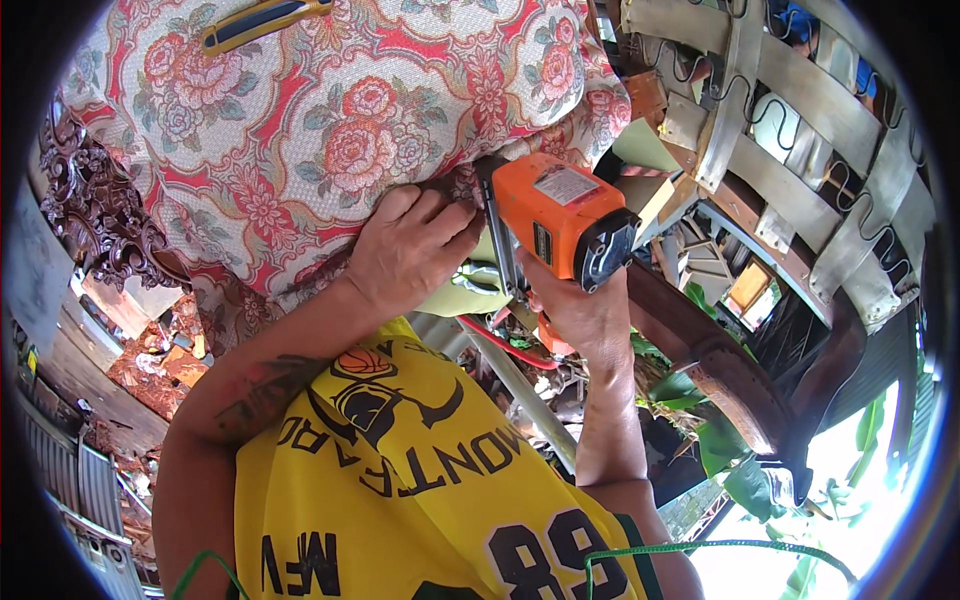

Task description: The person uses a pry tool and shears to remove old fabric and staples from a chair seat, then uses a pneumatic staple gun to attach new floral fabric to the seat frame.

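Floral upholstery fabric (365,140) with red and pink roses covers a padded piece across the top. My left hand (400,250) has its curled fingers closed on the fabric's lower edge. Just right of it, an orange-and-black pneumatic staple gun (560,200) has its nose against that edge. My right hand (580,310) grips the gun's handle, partly hidden by its body. A yellow-and-black tool (262,25) lies on the fabric at top left. Pliers (478,278) show below the fabric, between my hands.
Carved dark wood (100,215) stands at left. A frame with pale straps (800,160) and zigzag springs fills the upper right, above a curved wooden member (740,390). A red hose (510,350) hangs below the gun. Scrap litter and plants surround the work.
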Motion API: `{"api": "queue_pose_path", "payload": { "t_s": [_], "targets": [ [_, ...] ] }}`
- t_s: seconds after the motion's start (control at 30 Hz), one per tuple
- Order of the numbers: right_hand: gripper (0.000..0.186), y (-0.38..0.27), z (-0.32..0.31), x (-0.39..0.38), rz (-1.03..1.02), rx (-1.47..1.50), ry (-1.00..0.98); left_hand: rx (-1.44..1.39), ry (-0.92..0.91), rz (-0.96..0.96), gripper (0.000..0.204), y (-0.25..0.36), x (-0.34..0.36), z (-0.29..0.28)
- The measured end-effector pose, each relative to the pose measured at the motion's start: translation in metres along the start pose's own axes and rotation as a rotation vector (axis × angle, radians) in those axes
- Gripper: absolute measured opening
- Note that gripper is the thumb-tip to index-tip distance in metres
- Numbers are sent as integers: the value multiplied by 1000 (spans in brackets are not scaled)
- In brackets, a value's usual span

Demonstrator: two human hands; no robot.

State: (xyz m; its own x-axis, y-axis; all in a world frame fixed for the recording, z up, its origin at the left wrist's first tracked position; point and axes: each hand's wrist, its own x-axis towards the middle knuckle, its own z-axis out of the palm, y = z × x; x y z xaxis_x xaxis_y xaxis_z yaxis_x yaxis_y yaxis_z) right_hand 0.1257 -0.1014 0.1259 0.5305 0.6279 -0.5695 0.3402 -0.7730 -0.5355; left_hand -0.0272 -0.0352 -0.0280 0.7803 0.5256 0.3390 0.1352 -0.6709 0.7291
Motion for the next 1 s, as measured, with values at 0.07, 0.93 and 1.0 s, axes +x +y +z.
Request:
{"api": "queue_pose_path", "payload": {
  "t_s": [0.07,0.93,1.0],
  "targets": [
    [32,3,0,0,-43,21,-13,-1,-6,1,33,-1,1,-1],
    [69,-15,1,4,-20,-72,-117,4,-113,41,21,-3,6,-14],
    [74,-18,0,0,78,-30,-133,7,-172,73,24,-7,3,-10]
  ]
}}
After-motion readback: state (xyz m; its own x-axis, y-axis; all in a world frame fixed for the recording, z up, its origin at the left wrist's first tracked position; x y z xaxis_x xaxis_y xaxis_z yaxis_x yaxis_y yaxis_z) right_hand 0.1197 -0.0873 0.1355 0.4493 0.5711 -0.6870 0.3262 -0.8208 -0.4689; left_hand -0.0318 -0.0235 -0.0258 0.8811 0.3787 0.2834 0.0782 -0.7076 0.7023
